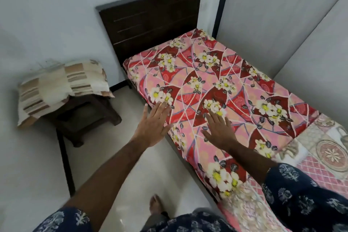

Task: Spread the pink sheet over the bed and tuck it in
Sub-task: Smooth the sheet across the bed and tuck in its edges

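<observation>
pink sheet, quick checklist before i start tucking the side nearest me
1. Pink sheet reaches the headboard: ok.
2. Sheet covers the foot end: not ok, the patchwork cover still shows there.
3. Sheet drapes over the near edge: ok.
4. Left hand free, fingers straight at the near edge: ok.
5. Right hand flat on the sheet, holding nothing: ok.
6. Far side along the wall tucked: cannot tell.
</observation>
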The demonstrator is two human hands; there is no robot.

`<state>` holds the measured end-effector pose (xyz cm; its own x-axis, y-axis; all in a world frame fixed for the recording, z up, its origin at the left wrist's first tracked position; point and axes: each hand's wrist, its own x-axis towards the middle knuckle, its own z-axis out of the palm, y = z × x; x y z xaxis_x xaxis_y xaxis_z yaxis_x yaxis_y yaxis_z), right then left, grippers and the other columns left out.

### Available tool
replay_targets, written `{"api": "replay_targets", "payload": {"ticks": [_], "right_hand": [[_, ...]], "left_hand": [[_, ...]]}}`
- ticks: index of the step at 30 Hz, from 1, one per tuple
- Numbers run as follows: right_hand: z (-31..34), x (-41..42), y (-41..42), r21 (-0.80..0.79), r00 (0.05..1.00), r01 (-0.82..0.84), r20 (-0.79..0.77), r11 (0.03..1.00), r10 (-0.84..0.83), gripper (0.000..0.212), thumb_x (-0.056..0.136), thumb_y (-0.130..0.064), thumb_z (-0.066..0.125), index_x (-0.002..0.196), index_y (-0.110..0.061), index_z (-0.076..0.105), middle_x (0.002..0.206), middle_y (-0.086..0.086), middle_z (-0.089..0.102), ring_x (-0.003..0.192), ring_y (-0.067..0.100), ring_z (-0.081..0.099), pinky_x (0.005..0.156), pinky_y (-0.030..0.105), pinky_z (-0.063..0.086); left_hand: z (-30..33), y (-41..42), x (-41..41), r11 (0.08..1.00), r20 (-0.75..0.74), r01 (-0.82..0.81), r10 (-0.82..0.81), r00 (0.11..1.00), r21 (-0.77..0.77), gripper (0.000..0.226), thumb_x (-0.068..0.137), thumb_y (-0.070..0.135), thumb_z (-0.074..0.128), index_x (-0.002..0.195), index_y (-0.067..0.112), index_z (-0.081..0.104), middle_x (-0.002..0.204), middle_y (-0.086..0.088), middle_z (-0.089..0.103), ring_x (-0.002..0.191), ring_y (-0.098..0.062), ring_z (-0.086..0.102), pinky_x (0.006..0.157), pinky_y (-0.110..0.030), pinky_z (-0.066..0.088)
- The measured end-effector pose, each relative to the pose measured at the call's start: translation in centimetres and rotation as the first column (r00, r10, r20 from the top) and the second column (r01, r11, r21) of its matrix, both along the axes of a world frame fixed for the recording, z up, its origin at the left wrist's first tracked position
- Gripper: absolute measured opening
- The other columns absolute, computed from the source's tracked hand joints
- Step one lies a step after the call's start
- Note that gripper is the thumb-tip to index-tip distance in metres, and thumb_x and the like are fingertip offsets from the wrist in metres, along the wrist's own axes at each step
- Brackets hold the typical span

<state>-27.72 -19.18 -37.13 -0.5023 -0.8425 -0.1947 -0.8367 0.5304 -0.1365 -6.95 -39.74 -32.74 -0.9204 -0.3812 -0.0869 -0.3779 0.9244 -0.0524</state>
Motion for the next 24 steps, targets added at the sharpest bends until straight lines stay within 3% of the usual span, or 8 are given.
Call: {"api": "replay_targets", "payload": {"ticks": [6,12,16,20,24], "right_hand": [[-1.4,-2.1,-9.4,-0.016,0.983,0.171,0.064,0.985,-0.17,0.074,0.1,-0.058,0.037,0.157,-0.016,0.016,0.166,0.009,0.016,0.152,0.029,0.019,0.121,0.057,0.016],[-5.9,-8.6,-18.1,0.027,0.952,0.273,0.14,0.962,-0.274,0.073,0.101,-0.055,0.036,0.158,-0.015,0.014,0.166,0.009,0.014,0.153,0.027,0.016,0.122,0.055,0.017],[-10.4,-14.4,-23.9,0.136,0.902,0.346,0.224,0.928,-0.369,0.078,0.1,-0.06,0.03,0.159,-0.014,0.009,0.168,0.009,0.005,0.154,0.028,0.01,0.123,0.056,0.015],[-14.6,-19.5,-29.8,0.207,0.857,0.393,0.271,0.896,-0.439,0.079,0.1,-0.058,0.033,0.159,-0.014,0.006,0.168,0.009,0.006,0.153,0.03,0.012,0.122,0.051,0.017],[-20.5,-25.2,-35.4,0.177,0.834,0.453,0.263,0.874,-0.486,0.075,0.1,-0.055,0.041,0.158,-0.015,0.015,0.167,0.008,0.013,0.153,0.03,0.017,0.121,0.05,0.024]], "left_hand": [[-0.2,-12.0,-7.6,0.983,0.041,0.174,-0.176,0.984,0.056,0.07,0.102,0.059,0.019,0.159,0.017,0.02,0.167,-0.008,0.014,0.155,-0.026,0.011,0.122,-0.059,0.012],[-4.2,-22.2,-17.3,0.954,0.087,0.278,-0.288,0.954,0.116,0.077,0.097,0.06,0.007,0.157,0.016,0.025,0.166,-0.008,0.02,0.153,-0.027,0.017,0.12,-0.058,0.014],[-8.4,-29.0,-23.0,0.934,0.14,0.277,-0.313,0.939,0.228,0.087,0.091,0.068,-0.009,0.16,0.019,0.014,0.168,-0.005,0.006,0.156,-0.024,0.001,0.122,-0.052,-0.002],[-12.6,-36.2,-28.5,0.917,0.233,0.283,-0.351,0.907,0.281,0.092,0.085,0.067,-0.021,0.16,0.021,0.004,0.169,-0.005,-0.002,0.155,-0.024,-0.006,0.124,-0.054,-0.002],[-18.6,-42.4,-34.6,0.911,0.301,0.293,-0.377,0.876,0.291,0.08,0.093,0.062,-0.003,0.16,0.019,0.009,0.167,-0.006,-0.004,0.155,-0.026,-0.005,0.121,-0.052,-0.004]]}}
